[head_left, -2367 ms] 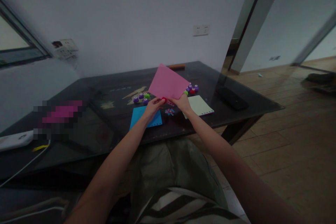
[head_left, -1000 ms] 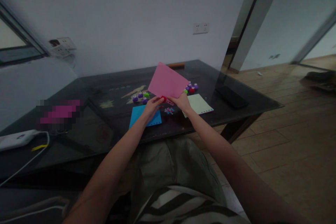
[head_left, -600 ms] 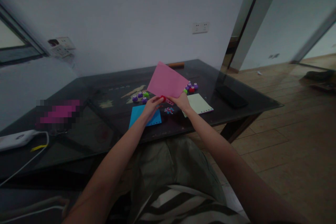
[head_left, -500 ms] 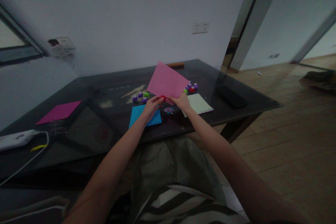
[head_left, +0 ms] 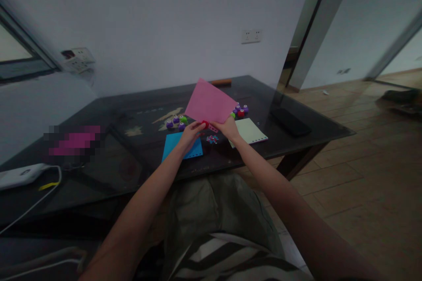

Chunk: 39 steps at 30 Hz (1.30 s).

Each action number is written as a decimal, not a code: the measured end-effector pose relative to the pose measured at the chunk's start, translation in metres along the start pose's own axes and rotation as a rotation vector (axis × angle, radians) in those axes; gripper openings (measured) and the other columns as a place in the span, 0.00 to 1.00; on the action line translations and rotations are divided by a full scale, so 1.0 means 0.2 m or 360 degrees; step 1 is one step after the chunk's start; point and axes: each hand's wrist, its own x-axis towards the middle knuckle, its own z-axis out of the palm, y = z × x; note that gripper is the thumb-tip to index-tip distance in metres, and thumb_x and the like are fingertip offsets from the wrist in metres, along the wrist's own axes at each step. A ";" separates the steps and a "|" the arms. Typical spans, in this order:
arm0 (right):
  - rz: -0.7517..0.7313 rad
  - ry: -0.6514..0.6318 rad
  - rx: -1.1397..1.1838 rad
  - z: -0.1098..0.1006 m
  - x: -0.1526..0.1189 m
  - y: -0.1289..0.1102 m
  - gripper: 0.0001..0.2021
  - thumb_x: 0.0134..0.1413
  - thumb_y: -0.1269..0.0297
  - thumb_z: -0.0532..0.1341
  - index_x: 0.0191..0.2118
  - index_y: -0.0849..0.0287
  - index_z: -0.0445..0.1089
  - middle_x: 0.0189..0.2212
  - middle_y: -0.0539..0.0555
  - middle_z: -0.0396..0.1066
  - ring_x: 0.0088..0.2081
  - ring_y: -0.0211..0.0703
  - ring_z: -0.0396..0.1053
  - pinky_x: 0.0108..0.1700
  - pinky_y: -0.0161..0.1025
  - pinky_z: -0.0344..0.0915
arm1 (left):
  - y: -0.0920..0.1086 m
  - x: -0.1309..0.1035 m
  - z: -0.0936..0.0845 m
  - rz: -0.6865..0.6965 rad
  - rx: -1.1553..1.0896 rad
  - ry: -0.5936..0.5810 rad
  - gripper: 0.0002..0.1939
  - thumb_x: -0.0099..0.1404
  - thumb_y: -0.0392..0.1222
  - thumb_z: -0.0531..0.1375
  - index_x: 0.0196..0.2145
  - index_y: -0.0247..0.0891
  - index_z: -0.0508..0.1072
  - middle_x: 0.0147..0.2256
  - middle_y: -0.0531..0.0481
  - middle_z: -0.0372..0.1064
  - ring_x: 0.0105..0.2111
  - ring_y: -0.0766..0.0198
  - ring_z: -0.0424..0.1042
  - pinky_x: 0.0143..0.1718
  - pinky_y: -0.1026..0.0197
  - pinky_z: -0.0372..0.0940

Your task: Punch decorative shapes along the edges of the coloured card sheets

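Note:
My left hand (head_left: pixel 190 135) is closed on a small red craft punch (head_left: pixel 205 124), which sits at the near edge of a pink paper sheet (head_left: pixel 211 102). My right hand (head_left: pixel 230 128) pinches the same sheet by its near right side, where a row of punched holes shows. The sheet is tilted up above the table. Below lies a little heap of coloured paper bits (head_left: pixel 212 139). A blue sheet (head_left: pixel 174 144) with holes along its near edge is partly under my left hand. By my right wrist lies a pale sheet (head_left: pixel 249 130), also with holes along one edge.
Several purple and green punches (head_left: pixel 176 120) stand left of the pink sheet, and more purple and red punches (head_left: pixel 241 110) to its right. A black flat object (head_left: pixel 290 122) lies on the dark table (head_left: pixel 132 109). A white power strip (head_left: pixel 23 175) with a cable is far left.
Both hands, the red punch and the pink sheet hold nearly the same place. The camera view shifts very slightly. The magenta patch at the left is now pixelated.

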 end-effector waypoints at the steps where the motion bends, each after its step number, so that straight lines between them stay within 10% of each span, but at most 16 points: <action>1: 0.0001 -0.0002 -0.0003 0.00 0.00 0.00 0.18 0.36 0.60 0.69 0.36 0.65 0.72 0.35 0.61 0.76 0.43 0.52 0.71 0.45 0.45 0.68 | 0.00 0.00 0.00 0.0008 -0.0004 0.0002 0.14 0.50 0.43 0.67 0.35 0.36 0.75 0.37 0.46 0.72 0.39 0.60 0.71 0.37 0.62 0.63; 39: -0.0079 -0.0013 -0.0012 0.00 0.00 0.03 0.19 0.37 0.61 0.69 0.38 0.66 0.73 0.36 0.61 0.75 0.46 0.54 0.70 0.48 0.47 0.67 | 0.01 0.00 0.01 -0.0001 0.0058 0.0104 0.15 0.47 0.43 0.69 0.34 0.35 0.76 0.36 0.45 0.73 0.37 0.61 0.70 0.34 0.63 0.61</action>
